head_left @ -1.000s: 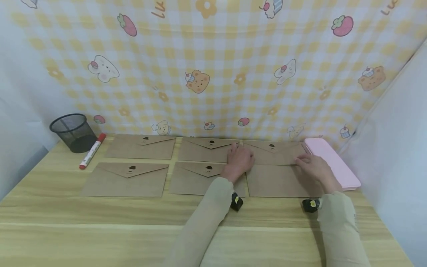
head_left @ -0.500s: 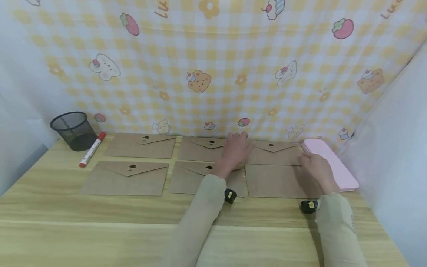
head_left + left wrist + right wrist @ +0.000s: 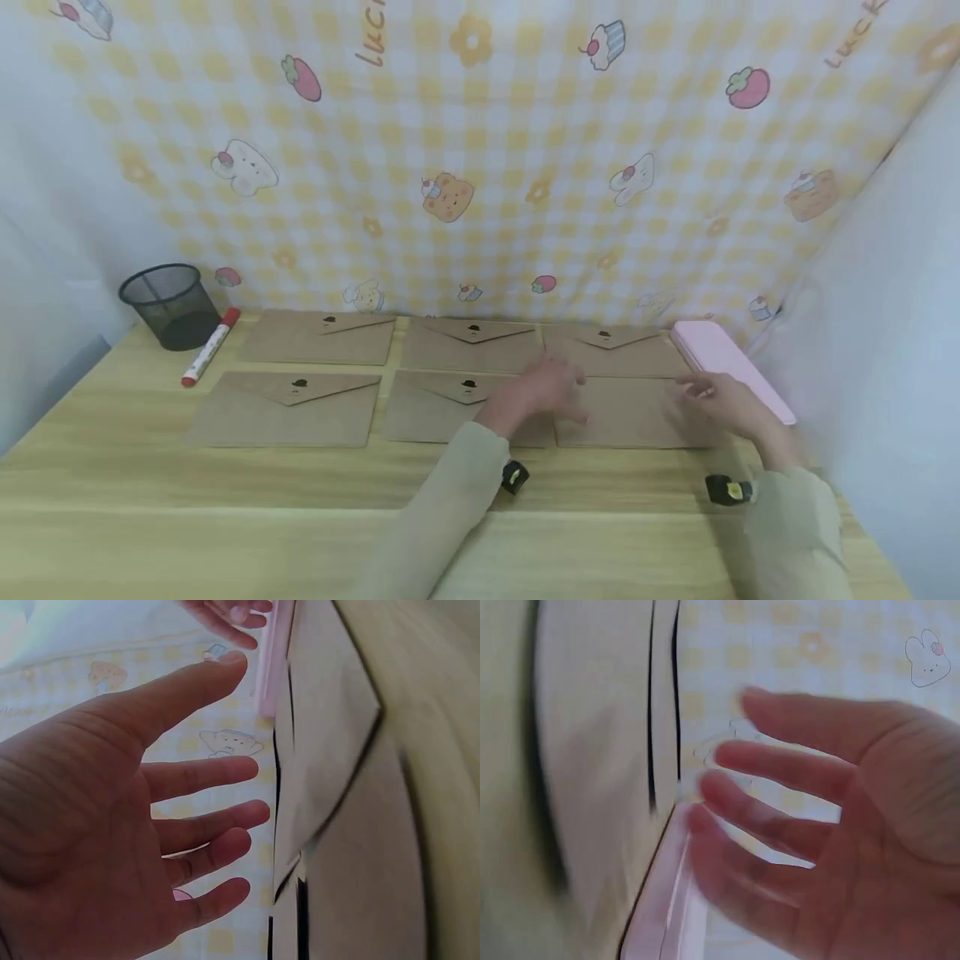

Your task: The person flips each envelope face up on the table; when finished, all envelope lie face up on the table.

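Brown envelopes lie flat in two rows. In the head view, my left hand (image 3: 534,390) hovers over the front middle envelope (image 3: 442,423) and the front right one (image 3: 628,417), which shows no flap or hat print. The left wrist view shows its fingers apart, holding nothing. My right hand (image 3: 726,406) is above the right end of that plain envelope; its blurred fingers are loosely bent and hold nothing. Behind are the back right envelope (image 3: 622,360) and back middle envelope (image 3: 465,352), flaps down with small hat prints.
A pink case (image 3: 731,367) lies at the right, close to the right hand. More envelopes, back left (image 3: 322,343) and front left (image 3: 285,421), lie on the wooden table (image 3: 225,533). A red-capped marker (image 3: 210,348) and black mesh pen holder (image 3: 171,304) stand farther left.
The right hand has let go of the back right envelope's edge and drawn back to the right. My left hand has come off the back envelopes toward me. The view has tilted slightly.
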The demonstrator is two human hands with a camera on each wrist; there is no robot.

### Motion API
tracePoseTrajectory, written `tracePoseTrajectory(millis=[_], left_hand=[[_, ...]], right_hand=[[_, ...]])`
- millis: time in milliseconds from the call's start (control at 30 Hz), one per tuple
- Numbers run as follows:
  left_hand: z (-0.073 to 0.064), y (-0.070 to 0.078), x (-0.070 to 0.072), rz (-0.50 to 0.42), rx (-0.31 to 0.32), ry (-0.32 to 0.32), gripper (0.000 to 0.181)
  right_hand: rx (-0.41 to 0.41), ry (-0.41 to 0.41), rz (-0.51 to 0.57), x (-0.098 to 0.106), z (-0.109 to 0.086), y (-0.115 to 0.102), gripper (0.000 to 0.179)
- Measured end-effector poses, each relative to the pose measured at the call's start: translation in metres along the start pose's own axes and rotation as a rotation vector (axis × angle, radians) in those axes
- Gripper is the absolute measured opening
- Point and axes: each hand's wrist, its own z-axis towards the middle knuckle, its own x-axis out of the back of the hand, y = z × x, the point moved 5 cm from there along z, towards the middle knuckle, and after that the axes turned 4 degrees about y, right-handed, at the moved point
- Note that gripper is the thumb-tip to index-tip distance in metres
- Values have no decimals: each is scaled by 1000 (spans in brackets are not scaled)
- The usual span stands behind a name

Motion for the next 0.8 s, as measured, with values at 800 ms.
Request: tracePoseTrajectory(millis=[800], left_hand=[[-20, 0, -22, 173, -17, 16, 37]], right_hand=[[95, -87, -175, -20, -28, 22, 73]])
